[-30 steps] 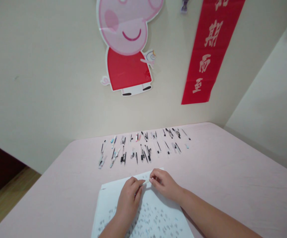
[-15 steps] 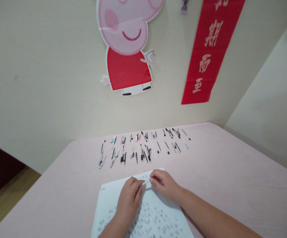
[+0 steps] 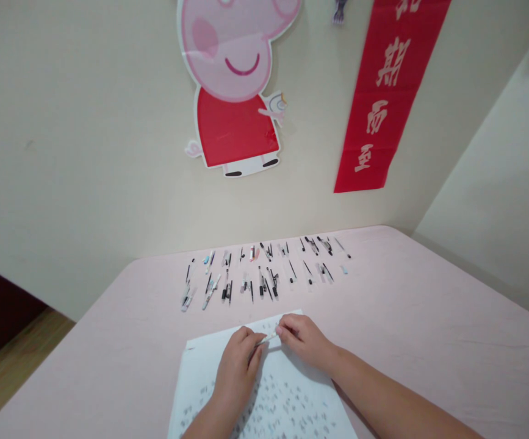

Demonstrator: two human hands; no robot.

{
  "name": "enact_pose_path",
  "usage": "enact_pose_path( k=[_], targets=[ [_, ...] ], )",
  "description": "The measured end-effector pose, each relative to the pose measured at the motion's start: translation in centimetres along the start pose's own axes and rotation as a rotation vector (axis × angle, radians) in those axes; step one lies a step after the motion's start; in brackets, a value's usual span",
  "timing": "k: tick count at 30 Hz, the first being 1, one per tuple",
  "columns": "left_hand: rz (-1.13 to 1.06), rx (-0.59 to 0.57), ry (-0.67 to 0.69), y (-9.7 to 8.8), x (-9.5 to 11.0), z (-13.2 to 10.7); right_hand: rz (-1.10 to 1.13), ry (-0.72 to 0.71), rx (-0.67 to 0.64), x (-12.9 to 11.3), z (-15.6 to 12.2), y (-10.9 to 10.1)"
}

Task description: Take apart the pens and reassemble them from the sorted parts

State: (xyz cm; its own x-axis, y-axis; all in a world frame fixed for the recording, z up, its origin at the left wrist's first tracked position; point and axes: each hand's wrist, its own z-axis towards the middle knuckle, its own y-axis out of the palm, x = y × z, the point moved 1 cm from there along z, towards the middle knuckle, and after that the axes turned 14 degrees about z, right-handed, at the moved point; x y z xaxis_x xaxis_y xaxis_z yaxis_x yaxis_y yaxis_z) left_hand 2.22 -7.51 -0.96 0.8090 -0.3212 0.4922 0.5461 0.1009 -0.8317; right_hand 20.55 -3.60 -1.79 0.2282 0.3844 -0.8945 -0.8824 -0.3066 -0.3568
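Between my two hands runs a thin, pale pen [image 3: 269, 337], tilted slightly up to the right, just above the paper. My left hand [image 3: 240, 356] is closed in a pinch on its left part. At the other end the fingertips of my right hand [image 3: 303, 340] pinch it, hiding that tip. Whether the pen is whole or in parts is too small to tell. Beneath both hands lies a white sheet of paper [image 3: 200, 372], its lower part covered in small dark handwritten marks.
Several taken-apart pens [image 3: 271, 283], with caps, refills and clear barrels, lie in two rows toward the back of the pink-covered table [image 3: 406, 305]. Behind it rises a wall with a cartoon pig cutout [image 3: 239, 128] and a red banner [image 3: 374, 116].
My right hand has shifted very slightly, its fingers still at the pen's end. My left hand and the laid-out pens look the same.
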Motion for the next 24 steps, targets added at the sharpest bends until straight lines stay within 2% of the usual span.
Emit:
enact_pose_path(
  k=[6, 13, 18, 24],
  targets=[
    [-0.019, -0.013, 0.006, -0.04, 0.06, 0.00, 0.082, 0.010, -0.019, -0.32, -0.19, -0.02],
    [-0.012, -0.027, 0.006, 0.04, -0.05, -0.08, -0.005, -0.003, -0.023, 0.06, -0.02, 0.02],
    [-0.007, -0.034, -0.003, 0.00, -0.02, 0.03, 0.079, -0.005, -0.016, 0.01, -0.15, 0.00],
    [0.001, -0.047, 0.001, -0.20, 0.21, -0.01, -0.012, 0.000, -0.021, 0.10, -0.03, 0.05]
  ],
)
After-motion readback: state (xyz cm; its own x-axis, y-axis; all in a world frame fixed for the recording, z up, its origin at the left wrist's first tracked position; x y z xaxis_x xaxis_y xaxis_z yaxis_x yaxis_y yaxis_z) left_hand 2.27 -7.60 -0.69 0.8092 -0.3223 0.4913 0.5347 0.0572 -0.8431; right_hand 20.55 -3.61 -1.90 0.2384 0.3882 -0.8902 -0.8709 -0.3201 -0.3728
